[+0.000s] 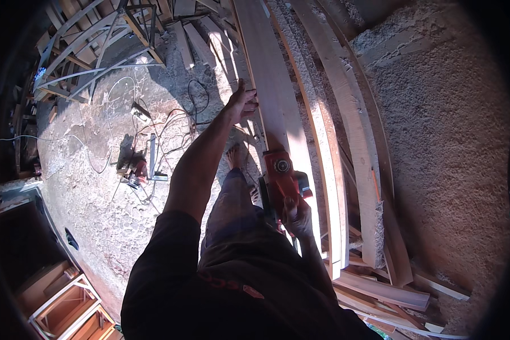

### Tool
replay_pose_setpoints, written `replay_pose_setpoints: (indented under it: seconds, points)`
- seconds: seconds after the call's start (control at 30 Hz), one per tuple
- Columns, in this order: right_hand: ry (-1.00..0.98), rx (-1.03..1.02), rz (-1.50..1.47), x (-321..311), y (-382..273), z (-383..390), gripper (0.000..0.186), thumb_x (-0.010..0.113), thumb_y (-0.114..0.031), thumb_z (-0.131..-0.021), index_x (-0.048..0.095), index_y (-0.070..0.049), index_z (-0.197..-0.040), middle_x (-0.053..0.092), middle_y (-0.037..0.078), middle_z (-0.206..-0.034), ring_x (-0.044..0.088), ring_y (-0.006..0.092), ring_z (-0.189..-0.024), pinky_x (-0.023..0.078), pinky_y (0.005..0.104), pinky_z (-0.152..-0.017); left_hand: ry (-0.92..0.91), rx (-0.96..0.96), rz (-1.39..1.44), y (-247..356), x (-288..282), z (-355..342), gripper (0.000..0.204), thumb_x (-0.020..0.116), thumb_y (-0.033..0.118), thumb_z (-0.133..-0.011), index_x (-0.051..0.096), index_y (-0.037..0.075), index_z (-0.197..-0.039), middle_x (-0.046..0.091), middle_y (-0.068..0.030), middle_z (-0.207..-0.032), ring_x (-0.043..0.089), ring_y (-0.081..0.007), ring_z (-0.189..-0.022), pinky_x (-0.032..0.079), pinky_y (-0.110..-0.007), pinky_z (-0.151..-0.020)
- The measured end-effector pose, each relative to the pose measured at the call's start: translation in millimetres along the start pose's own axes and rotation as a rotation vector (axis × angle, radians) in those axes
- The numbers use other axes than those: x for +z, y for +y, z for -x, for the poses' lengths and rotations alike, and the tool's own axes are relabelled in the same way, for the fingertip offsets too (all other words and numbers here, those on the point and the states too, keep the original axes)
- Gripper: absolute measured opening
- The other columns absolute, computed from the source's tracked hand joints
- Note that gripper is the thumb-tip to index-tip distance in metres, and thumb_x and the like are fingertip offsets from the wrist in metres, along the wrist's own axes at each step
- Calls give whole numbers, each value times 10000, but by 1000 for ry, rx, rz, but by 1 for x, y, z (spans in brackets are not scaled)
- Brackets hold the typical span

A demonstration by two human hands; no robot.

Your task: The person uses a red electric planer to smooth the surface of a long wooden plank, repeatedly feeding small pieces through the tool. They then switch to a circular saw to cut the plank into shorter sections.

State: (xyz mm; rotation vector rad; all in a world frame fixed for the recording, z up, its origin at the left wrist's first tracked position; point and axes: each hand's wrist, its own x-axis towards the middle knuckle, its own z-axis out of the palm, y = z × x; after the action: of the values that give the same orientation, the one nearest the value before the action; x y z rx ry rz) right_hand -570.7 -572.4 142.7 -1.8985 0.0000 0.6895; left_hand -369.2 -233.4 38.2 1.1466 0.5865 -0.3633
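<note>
A red electric planer (281,180) with a round knob on its front rests on a long pale wooden board (269,73). My right hand (297,216) is closed round the planer's rear handle. My left hand (243,104) reaches farther along, at the board's left edge. Its thumb stands apart and its fingers stretch toward the wood, their tips touching or very near the edge. The planer hides part of the board's near end.
More long planks (345,102) lie to the right, strewn with shavings, with an orange pencil-like stick (375,185) on one. Cables (170,119) and a second red power tool (141,170) lie on the left floor. Wooden frames (105,45) stand far left; shelving (73,306) is near left.
</note>
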Motion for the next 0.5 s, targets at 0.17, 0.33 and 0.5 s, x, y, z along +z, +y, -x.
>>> replay_pose_setpoints:
  seconds: [0.17, 0.33, 0.5]
  points:
    - [0, -111, 86, 5, -43, -84, 552, 548, -547, -1034, 635, -13, -928, 606, 72, -615, 633, 171, -564, 471, 365, -541, 40, 22, 159, -19, -18, -8, 1052, 118, 871, -926, 353, 101, -1603, 349, -99, -1664, 487, -305, -1409, 328, -503, -1141]
    - [1, -187, 45, 20, -90, -174, 593, 544, -587, -1022, 618, -11, -905, 573, 67, -579, 608, 186, -508, 466, 371, -506, 207, -26, 387, -89, -28, 8, 1077, 169, 899, -904, 325, 100, -1609, 348, -128, -1660, 419, -336, -1460, 221, -537, -1216]
    - [-20, -165, -36, 41, -141, -249, 515, 543, -574, -1032, 596, -74, -919, 532, 8, -565, 515, 106, -413, 395, 298, -370, 240, -184, 439, -166, -23, 43, 1042, 161, 881, -922, 338, 114, -1607, 387, -133, -1634, 443, -354, -1434, 219, -578, -1209]
